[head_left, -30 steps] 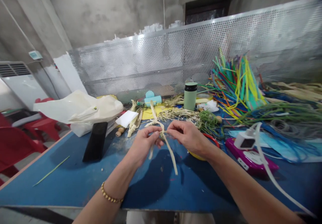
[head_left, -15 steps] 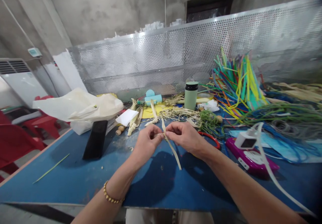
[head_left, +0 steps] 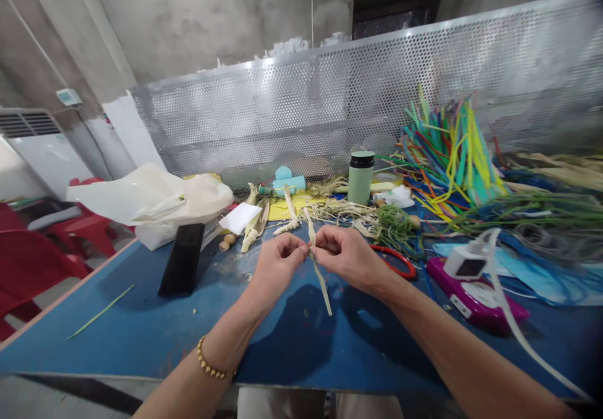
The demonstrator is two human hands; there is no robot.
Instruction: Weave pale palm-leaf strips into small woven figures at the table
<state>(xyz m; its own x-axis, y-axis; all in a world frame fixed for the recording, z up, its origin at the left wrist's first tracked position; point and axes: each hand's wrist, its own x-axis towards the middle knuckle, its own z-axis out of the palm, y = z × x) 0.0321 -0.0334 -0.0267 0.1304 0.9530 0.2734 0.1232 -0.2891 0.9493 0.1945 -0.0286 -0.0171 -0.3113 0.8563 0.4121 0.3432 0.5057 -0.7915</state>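
Both my hands meet above the blue table (head_left: 141, 325) and pinch one pale straw strip (head_left: 321, 284). My left hand (head_left: 277, 265), with a gold bead bracelet on the wrist, has its fingers closed on the strip from the left. From the right, my right hand (head_left: 348, 257) pinches the same spot. One end of the strip sticks up between the hands; the longer end hangs down toward the table.
A black phone (head_left: 181, 259) leans at the left by a white plastic bag (head_left: 151, 202). Behind the hands lie straw pieces (head_left: 254, 227), a green flask (head_left: 360, 177), a red ring (head_left: 400, 262), coloured strips (head_left: 447, 155) and a magenta device with a white cable (head_left: 475, 281). Perforated metal screen at the back.
The second loose strand seen a second ago under my left hand is gone; the hanging end now points more straight down. Both hands sit slightly higher and closer together.
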